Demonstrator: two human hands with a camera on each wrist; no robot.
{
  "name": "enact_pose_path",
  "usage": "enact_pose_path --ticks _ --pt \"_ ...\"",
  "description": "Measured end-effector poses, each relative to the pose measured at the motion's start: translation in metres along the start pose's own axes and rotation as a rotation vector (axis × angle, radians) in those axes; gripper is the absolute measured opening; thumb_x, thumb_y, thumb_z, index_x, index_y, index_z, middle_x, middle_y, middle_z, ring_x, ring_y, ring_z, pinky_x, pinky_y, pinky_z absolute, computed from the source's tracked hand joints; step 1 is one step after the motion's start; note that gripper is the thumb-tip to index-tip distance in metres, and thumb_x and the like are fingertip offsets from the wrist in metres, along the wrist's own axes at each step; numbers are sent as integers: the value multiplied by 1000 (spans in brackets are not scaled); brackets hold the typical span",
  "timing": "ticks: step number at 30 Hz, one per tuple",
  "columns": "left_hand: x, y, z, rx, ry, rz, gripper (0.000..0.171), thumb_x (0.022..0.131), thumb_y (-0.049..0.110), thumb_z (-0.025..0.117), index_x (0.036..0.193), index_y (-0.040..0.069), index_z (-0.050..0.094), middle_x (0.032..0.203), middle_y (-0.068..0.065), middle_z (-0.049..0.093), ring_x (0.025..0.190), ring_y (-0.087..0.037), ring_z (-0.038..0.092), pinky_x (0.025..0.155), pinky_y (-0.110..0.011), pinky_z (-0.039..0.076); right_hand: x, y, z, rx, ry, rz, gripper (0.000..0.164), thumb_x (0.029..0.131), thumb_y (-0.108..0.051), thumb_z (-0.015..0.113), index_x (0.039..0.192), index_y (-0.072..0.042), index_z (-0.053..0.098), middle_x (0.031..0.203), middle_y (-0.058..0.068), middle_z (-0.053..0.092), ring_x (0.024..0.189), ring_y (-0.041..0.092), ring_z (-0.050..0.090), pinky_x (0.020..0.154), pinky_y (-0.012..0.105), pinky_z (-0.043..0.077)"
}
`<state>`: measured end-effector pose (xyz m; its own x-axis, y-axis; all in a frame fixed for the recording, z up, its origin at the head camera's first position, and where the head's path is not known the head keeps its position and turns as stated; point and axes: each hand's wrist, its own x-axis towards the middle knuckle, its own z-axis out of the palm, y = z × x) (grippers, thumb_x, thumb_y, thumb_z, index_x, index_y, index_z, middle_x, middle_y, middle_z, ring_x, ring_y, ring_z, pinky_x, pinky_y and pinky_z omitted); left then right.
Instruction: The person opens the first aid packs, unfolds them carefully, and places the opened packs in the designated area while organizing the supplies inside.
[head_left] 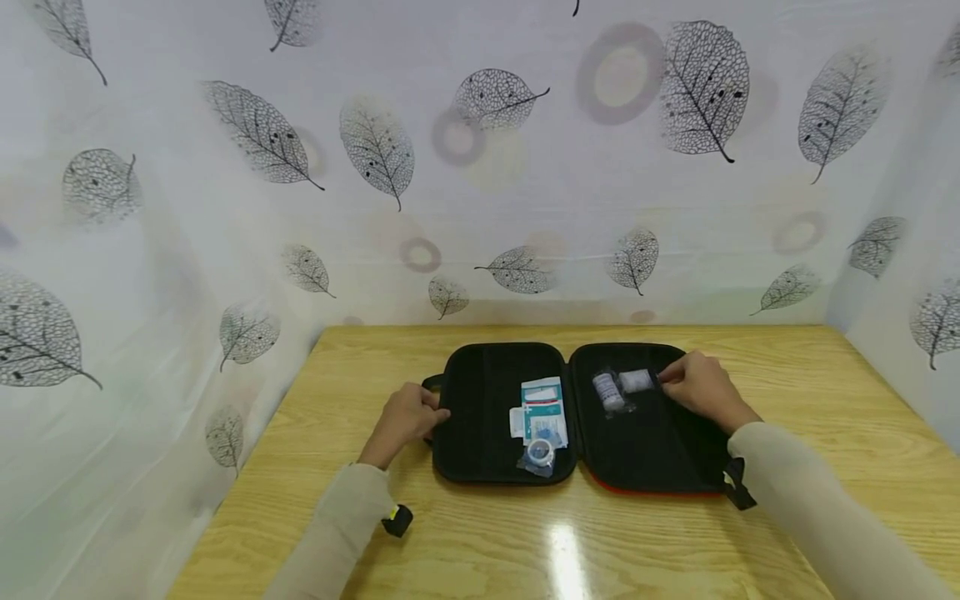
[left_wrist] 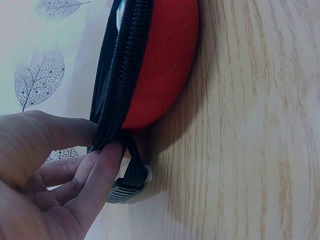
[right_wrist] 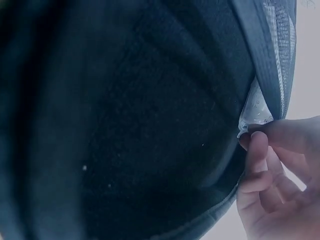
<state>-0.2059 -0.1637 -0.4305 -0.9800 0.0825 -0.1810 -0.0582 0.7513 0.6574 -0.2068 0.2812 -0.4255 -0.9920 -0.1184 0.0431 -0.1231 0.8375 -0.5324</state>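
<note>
A zippered first aid case (head_left: 465, 417) lies spread flat like a book, black inside and red outside (left_wrist: 167, 60). My left hand (head_left: 407, 419) pinches the rim of its left half, beside the black strap handle (left_wrist: 131, 175). Over the right half, my right hand (head_left: 701, 387) pinches the corner of a clear plastic-wrapped bandage roll (right_wrist: 256, 107), partly tucked behind a black band (right_wrist: 260, 55). In the head view this white roll (head_left: 636, 381) lies next to another wrapped bandage roll (head_left: 607, 392).
In the left half lie teal and white packets (head_left: 545, 408) and a bagged roll of tape (head_left: 539, 452). The case rests on a wooden table (head_left: 480, 542). A leaf-patterned curtain (head_left: 525, 192) hangs behind the table's far edge.
</note>
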Motion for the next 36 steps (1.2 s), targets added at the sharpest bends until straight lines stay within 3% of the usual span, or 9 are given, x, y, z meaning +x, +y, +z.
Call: enact_pose_path --ticks 12,21,28,36 --pt "-1 0 1 7 2 -7 35 93 14 75 63 9 58 70 -7 64 57 -16 68 52 -29 49 -4 -1 -1 67 -67 -20 24 92 1 64 109 17 69 97 29 71 68 23 69 60 39 57" --pt "-2 -2 1 3 12 13 28 92 13 75 68 6 64 74 -7 66 57 -17 68 55 -32 54 -7 -2 -18 85 -75 2 24 95 -6 66 111 13 70 100 27 71 70 24 70 65 43 58" --pt "-2 -1 0 2 17 31 28 93 14 75 68 6 66 75 -7 67 56 -16 67 53 -31 53 -7 -24 -24 106 -78 -31 25 96 -9 67 111 11 71 99 23 73 73 25 71 64 40 58" --pt "-2 -1 0 3 17 43 29 93 14 75 66 6 64 72 -6 66 56 -16 67 52 -30 51 -5 -50 -13 132 -109 -111 20 94 -9 70 105 8 75 90 11 74 67 20 68 60 33 54"
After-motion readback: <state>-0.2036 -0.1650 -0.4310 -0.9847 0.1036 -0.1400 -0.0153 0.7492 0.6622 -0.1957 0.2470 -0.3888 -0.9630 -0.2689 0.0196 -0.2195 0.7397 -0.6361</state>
